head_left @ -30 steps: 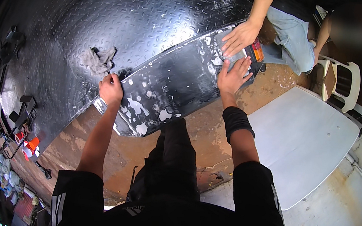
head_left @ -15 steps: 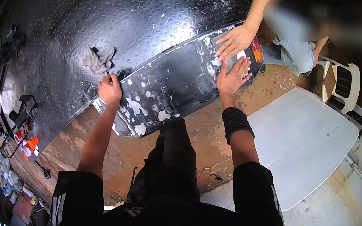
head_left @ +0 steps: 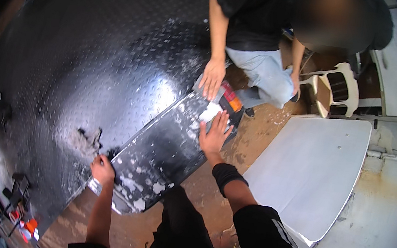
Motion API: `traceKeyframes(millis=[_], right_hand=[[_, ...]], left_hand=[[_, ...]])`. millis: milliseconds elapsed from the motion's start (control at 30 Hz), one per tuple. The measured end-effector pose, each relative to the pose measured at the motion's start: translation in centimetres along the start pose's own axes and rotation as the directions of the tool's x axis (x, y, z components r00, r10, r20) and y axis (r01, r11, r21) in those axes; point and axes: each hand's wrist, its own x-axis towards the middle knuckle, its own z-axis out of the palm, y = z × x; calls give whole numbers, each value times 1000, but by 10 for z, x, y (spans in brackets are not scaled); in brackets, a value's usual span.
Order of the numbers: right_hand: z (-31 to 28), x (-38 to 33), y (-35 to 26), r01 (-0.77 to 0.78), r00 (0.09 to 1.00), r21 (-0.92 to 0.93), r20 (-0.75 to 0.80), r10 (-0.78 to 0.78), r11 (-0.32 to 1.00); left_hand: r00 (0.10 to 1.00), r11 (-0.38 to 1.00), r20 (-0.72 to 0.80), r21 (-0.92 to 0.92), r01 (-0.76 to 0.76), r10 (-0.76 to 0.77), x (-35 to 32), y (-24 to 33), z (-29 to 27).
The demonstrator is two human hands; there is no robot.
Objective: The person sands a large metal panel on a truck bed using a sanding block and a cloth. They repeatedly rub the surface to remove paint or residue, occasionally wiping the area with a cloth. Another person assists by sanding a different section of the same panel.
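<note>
Left hand (head_left: 102,169) clamps the black panel's (head_left: 164,157) corner, right hand (head_left: 214,133) splayed flat beyond it—looks stiff, heavy, best gripped by edges.

We have a single view — a fisheye camera worn on the head, looking steeply down at our forearms rising from the lower edge. It sits close above the black panel (head_left: 165,145), with the brown floor (head_left: 257,137) bending toward the rim.
</note>
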Motion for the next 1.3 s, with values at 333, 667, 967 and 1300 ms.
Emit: traceKeyframes(millis=[333,667,967,1300], right_hand=[[-1,-3,-4,-31,999,6,21,31,999],[-3,-2,-6,-42,999,10,14,42,999],[-3,-1,-6,-26,1000,-4,5,26,1000],[-3,-2,-6,-54,998,16,25,53,998]], left_hand=[[1000,998,8,52,28,-29,3,-13,8],[998,998,42,58,40,-42,3,-13,8],[997,997,28,46,68,-69,3,-6,2],[995,994,37,67,87,-89,3,-4,3]])
